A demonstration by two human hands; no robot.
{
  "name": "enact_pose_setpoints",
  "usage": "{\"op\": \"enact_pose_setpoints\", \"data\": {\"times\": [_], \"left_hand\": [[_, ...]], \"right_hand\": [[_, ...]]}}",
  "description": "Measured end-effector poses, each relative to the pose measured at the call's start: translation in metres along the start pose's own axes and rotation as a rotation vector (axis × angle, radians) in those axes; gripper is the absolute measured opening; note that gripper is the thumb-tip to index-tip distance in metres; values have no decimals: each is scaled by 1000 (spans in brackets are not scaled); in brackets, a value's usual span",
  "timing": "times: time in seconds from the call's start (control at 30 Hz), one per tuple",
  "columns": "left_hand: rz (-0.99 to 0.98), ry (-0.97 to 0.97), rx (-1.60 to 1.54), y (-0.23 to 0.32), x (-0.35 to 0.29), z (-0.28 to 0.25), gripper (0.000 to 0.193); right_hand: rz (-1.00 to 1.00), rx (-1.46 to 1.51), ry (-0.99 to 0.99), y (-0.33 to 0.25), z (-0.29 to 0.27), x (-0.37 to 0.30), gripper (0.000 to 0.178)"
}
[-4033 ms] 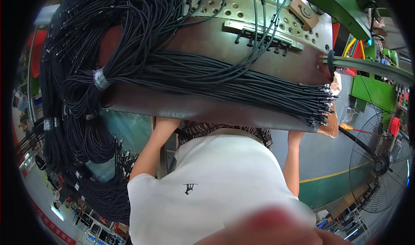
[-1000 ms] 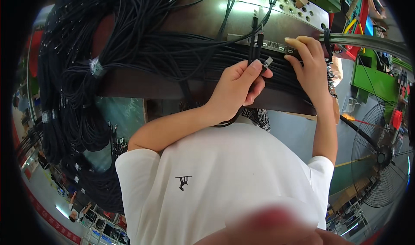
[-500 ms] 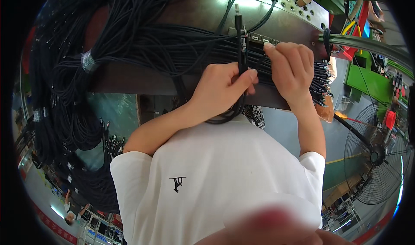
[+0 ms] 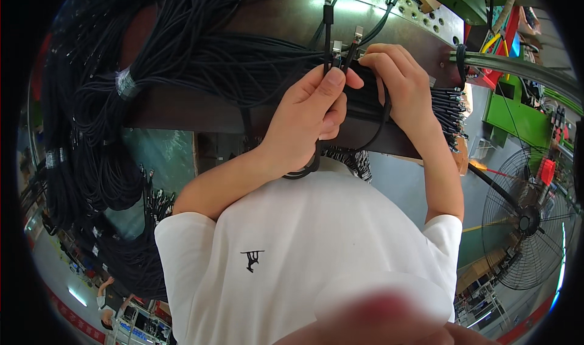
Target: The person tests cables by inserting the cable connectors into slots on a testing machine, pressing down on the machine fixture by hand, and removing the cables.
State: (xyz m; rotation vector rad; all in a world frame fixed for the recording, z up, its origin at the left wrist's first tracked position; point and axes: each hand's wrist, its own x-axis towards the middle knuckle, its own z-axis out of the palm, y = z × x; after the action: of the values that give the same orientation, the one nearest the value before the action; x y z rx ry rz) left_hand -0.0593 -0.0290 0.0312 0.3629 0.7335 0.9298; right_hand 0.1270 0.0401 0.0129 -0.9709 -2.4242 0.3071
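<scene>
My left hand (image 4: pixel 310 111) is closed around several black cables. Their ends stick up past the thumb: a metal connector (image 4: pixel 337 48), a second metal connector (image 4: pixel 358 32) tilted to the right, and a longer black plug end (image 4: pixel 328 14). Below that hand the cables hang in a loop (image 4: pixel 304 172) against the white shirt. My right hand (image 4: pixel 401 83) is curled just right of the connectors, its fingertips pinched close to them. A black cable (image 4: pixel 385 117) runs down out of its curled fingers; the fingertips' exact hold is partly hidden.
A thick bundle of black cables (image 4: pixel 243 62) lies across the dark bench (image 4: pixel 182 111), tied with a clear band (image 4: pixel 126 84) at left. Cable ends (image 4: pixel 449 111) stick out at right. Beyond stand a perforated metal plate (image 4: pixel 420 10), a green rail (image 4: pixel 517 62) and a floor fan (image 4: pixel 528 223). Another person (image 4: pixel 108 311) is far off at lower left.
The cable ends in my left hand have dropped lower and fanned apart, with metal connectors now separate. My right hand has risen slightly leftward, a cable now looping from it.
</scene>
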Motion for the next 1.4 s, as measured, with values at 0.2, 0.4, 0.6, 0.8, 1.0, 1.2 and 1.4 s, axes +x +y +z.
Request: {"op": "enact_pose_setpoints", "data": {"times": [0.2, 0.4, 0.6, 0.8, 1.0, 1.2, 1.4], "left_hand": [[54, 15, 59, -8, 7, 3, 34], [215, 57, 350, -21, 11, 11, 34], [211, 9, 290, -13, 16, 14, 33], [-111, -128, 368, -2, 3, 15, 32], [127, 119, 121, 14, 3, 13, 35], [-82, -9, -87, 7, 10, 8, 21], [-79, 19, 90, 4, 14, 11, 27]], "right_hand": [[-52, -21, -25, 8, -3, 5, 27], [736, 993, -45, -31, -23, 6, 19], [246, -10, 278, -19, -32, -7, 22], [-145, -362, 148, 6, -21, -7, 26], [104, -168, 214, 18, 0, -17, 15], [384, 198, 78, 17, 6, -10, 16], [243, 66, 60, 15, 5, -2, 23]]}}
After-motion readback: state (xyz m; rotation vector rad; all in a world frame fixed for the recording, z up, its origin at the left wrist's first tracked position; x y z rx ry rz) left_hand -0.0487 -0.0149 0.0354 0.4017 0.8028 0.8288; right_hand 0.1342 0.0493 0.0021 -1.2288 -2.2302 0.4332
